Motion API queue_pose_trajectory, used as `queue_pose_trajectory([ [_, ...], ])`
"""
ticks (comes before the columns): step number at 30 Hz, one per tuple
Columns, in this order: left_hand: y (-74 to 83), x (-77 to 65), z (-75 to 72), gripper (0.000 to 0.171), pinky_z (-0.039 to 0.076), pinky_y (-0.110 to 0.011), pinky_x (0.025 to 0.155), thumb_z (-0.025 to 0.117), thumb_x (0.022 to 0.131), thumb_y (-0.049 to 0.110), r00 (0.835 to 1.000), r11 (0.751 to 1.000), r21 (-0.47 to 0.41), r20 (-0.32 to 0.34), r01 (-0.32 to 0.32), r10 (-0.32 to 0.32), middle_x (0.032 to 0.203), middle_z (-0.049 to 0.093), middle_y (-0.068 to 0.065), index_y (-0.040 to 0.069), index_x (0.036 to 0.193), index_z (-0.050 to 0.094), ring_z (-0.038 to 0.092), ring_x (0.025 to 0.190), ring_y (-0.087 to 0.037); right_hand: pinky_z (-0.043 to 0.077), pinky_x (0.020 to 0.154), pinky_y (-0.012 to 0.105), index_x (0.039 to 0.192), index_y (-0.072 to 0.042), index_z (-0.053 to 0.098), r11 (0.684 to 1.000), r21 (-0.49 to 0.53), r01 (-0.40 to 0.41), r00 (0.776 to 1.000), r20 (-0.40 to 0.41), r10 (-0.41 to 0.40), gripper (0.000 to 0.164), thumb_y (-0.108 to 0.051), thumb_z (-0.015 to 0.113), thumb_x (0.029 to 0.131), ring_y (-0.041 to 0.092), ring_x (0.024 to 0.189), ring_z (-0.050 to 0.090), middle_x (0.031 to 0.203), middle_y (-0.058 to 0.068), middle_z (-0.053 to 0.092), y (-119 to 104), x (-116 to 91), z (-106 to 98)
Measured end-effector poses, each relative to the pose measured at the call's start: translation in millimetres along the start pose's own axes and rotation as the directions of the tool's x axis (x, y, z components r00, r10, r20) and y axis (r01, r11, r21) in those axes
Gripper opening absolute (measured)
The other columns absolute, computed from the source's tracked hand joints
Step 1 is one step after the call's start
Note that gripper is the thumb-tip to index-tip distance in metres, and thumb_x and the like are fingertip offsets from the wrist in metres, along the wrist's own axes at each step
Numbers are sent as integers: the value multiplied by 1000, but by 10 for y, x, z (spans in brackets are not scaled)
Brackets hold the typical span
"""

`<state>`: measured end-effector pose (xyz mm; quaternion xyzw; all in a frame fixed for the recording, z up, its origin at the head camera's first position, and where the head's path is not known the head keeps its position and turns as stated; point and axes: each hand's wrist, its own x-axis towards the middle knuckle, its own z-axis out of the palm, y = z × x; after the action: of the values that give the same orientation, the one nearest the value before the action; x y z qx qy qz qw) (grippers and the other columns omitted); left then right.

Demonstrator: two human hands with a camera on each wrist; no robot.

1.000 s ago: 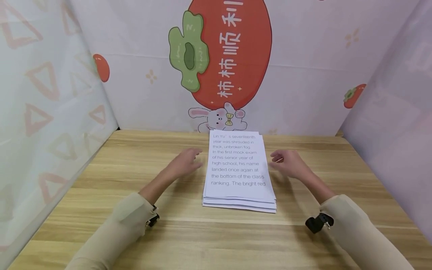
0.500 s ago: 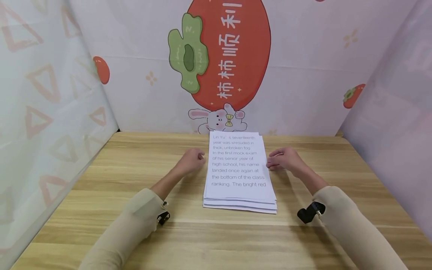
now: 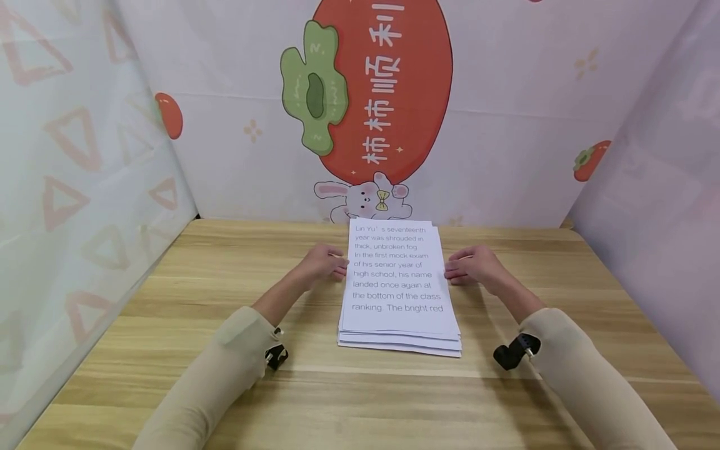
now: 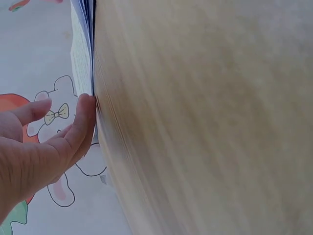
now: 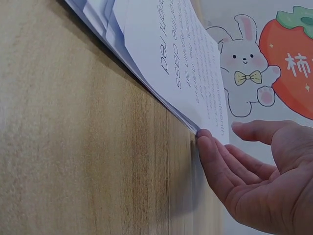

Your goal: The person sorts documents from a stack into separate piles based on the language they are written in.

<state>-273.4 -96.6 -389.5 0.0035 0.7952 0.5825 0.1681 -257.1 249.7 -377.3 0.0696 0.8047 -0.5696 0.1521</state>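
Observation:
A stack of white printed paper [image 3: 396, 319] lies on the wooden table, its sheets slightly out of line at the near and right edges. My left hand [image 3: 319, 265] is at the stack's left side. In the left wrist view its fingertips [image 4: 86, 104] touch the paper edges, with the thumb held apart. On the opposite side, my right hand [image 3: 479, 269] meets the right edge. The right wrist view shows its fingertips [image 5: 204, 139] against the sheets and the thumb raised clear of the paper. Neither hand grips the stack.
The wooden table [image 3: 360, 400] has bare surface in front of the stack. Behind its far edge stands a white backdrop [image 3: 506, 162] with a rabbit and persimmon print. White side sheets [image 3: 84, 250] bound the left and right. Each sleeve has a black wrist device.
My left hand has moved right and slightly forward until its fingers touch the stack's left edge. My right hand has come in left to the other edge. The stack looks unmoved.

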Motion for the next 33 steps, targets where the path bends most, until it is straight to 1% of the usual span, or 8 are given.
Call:
queue_pose_trajectory([
  [3,14,11,-9,44,64,-28,78,55,103,-1,999,998,-53,5,34,-33,115,67,-30,-19,142,44,69,84,-23,65,81,36,133,18,49,1000,6,6,1000,4,-6,40,-3,62,102,21,86,77,104,23,76,-4,5,-6],
  [7,16,19,-21,43,64,-28,77,56,103,0,999,996,-77,4,51,-51,113,67,-28,-17,141,46,69,83,-22,65,81,36,134,18,49,1000,1,4,1000,-4,-4,41,-4,63,102,21,86,77,105,23,76,-8,6,-5],
  [14,23,5,-15,45,64,-30,79,58,103,4,999,997,-66,-5,49,-49,116,68,-28,-16,143,47,72,89,-26,65,80,34,137,18,47,1000,-2,14,1000,-18,-14,46,-4,65,101,17,84,76,104,21,75,-17,-21,7],
  [17,23,0,-17,43,64,-30,79,55,104,4,999,997,-73,-29,38,-40,119,68,-29,-16,142,49,72,90,-24,65,80,34,139,20,45,999,15,30,1000,-11,-29,49,-2,65,100,16,81,75,100,18,75,-12,-38,13],
  [22,15,13,-31,37,64,-32,84,52,106,5,998,991,-135,-60,23,-31,122,68,-30,-15,137,54,74,93,-23,65,81,31,141,21,43,997,44,63,998,1,-63,53,0,67,98,13,79,74,101,17,74,11,-38,46],
  [25,5,25,-45,35,64,-34,86,53,106,6,998,982,-184,-50,31,-41,121,68,-30,-15,135,55,74,95,-26,65,80,30,141,20,45,995,57,78,997,-5,-78,52,0,67,98,12,78,72,103,17,72,19,-32,74],
  [30,-11,53,-27,36,64,-33,83,58,103,0,998,967,-250,-35,45,-56,116,70,-29,-15,135,54,74,88,-24,64,76,29,141,18,48,996,23,88,996,-29,-88,52,0,69,96,10,76,69,107,17,70,9,-38,105],
  [33,-11,67,0,38,65,-32,80,62,99,-4,998,969,-243,-45,36,-48,112,70,-29,-16,135,54,72,82,-22,64,76,29,140,16,51,996,1,90,995,-39,-90,51,-1,70,96,10,77,68,111,18,69,-5,-42,118],
])
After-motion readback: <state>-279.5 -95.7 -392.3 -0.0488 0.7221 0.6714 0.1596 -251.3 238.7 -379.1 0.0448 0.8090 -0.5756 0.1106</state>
